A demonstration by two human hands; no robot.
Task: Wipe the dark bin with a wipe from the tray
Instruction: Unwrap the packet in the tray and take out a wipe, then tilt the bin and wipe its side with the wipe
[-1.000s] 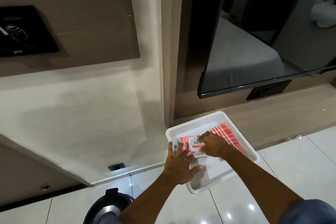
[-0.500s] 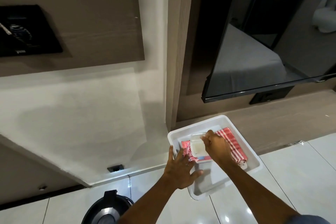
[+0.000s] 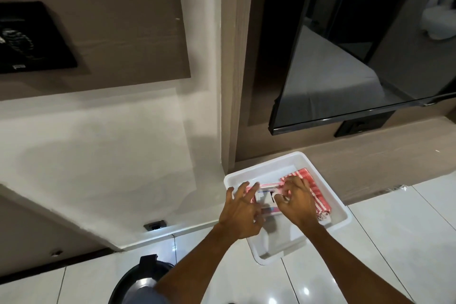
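A white tray (image 3: 278, 247) lies on the glossy floor by the wall. Inside it is a pink wipe pack (image 3: 265, 196) with its white lid flipped open. My left hand (image 3: 240, 212) presses on the pack's left side with fingers spread, holding it down. My right hand (image 3: 296, 201) hovers over the pack with thumb and forefinger pinched at the opening; blur hides whether a wipe is between them. The dark bin (image 3: 138, 281), round with a shiny lid, stands at the bottom edge, left of my arms and partly cut off.
A red-and-white striped cloth (image 3: 318, 195) lies in the tray's right half, under my right hand. A dark TV screen (image 3: 357, 69) hangs above a wooden ledge (image 3: 370, 163). A floor socket (image 3: 155, 225) sits by the white wall base.
The pack's lid went from closed to flipped open. My right hand moved from the lid to the opening. My left hand slid further onto the pack.
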